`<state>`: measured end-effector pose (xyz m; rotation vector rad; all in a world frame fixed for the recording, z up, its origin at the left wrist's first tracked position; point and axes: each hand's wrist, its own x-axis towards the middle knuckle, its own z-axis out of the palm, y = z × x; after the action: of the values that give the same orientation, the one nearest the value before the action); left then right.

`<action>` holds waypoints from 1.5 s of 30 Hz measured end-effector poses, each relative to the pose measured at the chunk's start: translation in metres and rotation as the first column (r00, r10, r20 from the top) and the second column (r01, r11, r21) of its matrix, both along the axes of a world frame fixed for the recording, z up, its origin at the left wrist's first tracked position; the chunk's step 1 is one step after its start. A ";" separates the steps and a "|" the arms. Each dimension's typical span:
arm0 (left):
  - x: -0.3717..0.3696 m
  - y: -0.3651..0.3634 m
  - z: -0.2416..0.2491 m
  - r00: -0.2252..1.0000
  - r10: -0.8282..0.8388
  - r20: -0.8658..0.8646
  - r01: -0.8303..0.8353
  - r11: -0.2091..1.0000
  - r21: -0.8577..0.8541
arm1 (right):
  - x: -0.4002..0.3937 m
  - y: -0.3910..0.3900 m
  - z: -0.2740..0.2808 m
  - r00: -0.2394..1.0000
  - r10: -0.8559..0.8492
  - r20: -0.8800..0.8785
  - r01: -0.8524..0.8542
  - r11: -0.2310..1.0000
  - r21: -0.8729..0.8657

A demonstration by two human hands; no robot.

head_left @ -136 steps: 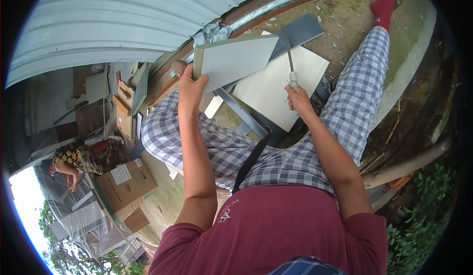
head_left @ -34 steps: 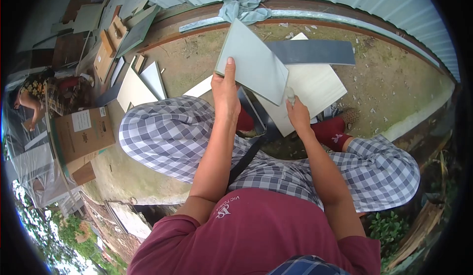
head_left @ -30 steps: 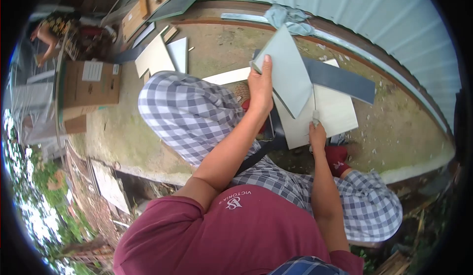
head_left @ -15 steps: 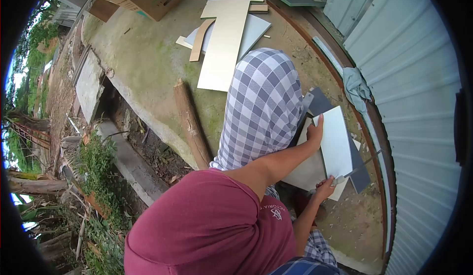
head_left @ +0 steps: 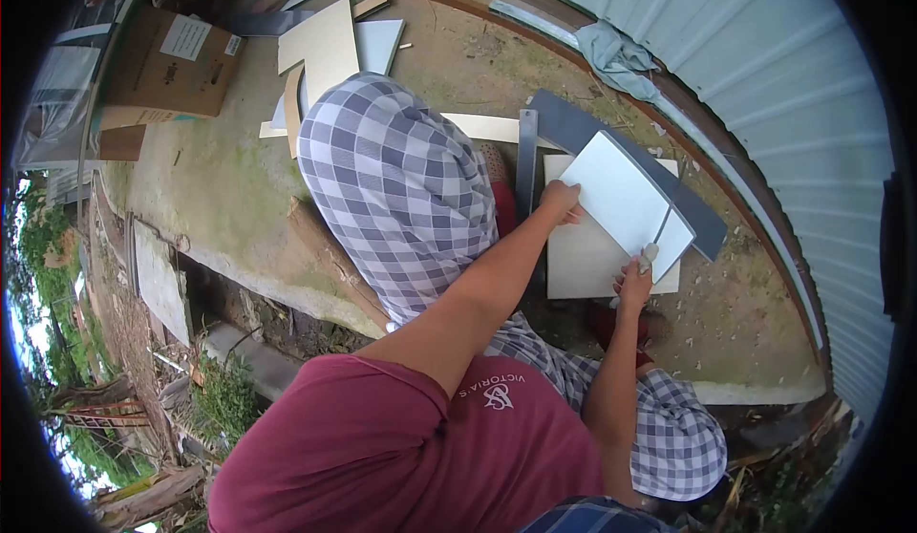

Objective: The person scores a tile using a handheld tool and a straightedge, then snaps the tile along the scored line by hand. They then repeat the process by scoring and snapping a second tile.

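A white board (head_left: 626, 194) is tilted over a beige board (head_left: 587, 261) and a dark grey strip (head_left: 683, 203). At its near left edge, my left hand (head_left: 562, 201) is closed on the board, thumb on top. My right hand (head_left: 633, 283) is wrapped round the pale handle of a thin-bladed tool (head_left: 650, 253) at the board's lower edge. The tool's narrow dark blade lies across the white face near the right end; I cannot make out its exact kind. Another narrow grey strip (head_left: 526, 160) lies close to my left hand.
Cut board pieces (head_left: 325, 41) lie on the concrete beyond my checked knee. A cardboard box (head_left: 172, 65) stands at upper left, and part of another person shows behind it. A wooden log (head_left: 330, 251) lies left. The corrugated metal wall (head_left: 726, 65) borders the right, with a cloth (head_left: 616, 60) beside it.
My view has swung round, shifting the scene. The tool's blade, which stuck out past the white board's edge, now lies across its face. My left hand still holds the board.
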<state>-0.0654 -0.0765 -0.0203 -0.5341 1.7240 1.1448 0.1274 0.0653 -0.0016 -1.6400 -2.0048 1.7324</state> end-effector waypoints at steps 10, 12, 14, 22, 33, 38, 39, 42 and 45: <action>-0.119 -0.055 -0.083 0.450 0.347 -0.823 -0.428 0.893 0.142 | -0.007 0.006 0.000 0.998 -0.056 0.040 0.056 0.998 0.006; -0.118 -0.064 -0.068 0.619 0.393 -0.680 -0.344 0.914 0.215 | -0.005 0.006 -0.002 0.999 -0.002 0.053 0.001 1.000 0.016; -0.115 -0.052 -0.029 0.726 0.279 -0.629 -0.279 0.955 0.102 | -0.006 0.008 -0.003 0.999 -0.020 0.030 0.020 1.000 -0.004; -0.106 -0.032 0.027 0.767 0.139 -0.626 -0.209 0.977 -0.039 | -0.010 0.005 0.000 0.998 0.065 0.015 -0.065 0.997 -0.039; -0.073 -0.047 -0.061 0.850 0.150 -0.505 -0.206 0.977 -0.056 | 0.001 0.004 -0.021 0.964 0.230 0.136 -0.233 0.972 0.011; -0.071 -0.023 -0.005 0.455 0.113 -0.884 -0.301 0.953 -0.033 | 0.007 0.005 -0.027 0.948 0.276 0.160 -0.273 0.961 -0.042; -0.077 -0.014 0.016 0.444 0.164 -0.881 -0.296 0.955 0.029 | 0.007 0.006 -0.027 0.943 0.278 0.182 -0.268 0.960 -0.076; -0.089 0.008 0.047 0.432 0.139 -0.891 -0.112 0.989 0.100 | 0.004 0.003 -0.036 0.948 0.268 0.174 -0.272 0.962 0.004; -0.070 0.031 0.061 0.479 -0.032 -0.877 0.161 0.986 0.052 | 0.004 0.002 -0.022 0.952 0.266 0.153 -0.262 0.964 -0.043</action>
<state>-0.1356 -0.0450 0.0412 0.3578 2.4700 1.5773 0.1311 0.0678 -0.0235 -1.6266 -2.3845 1.7566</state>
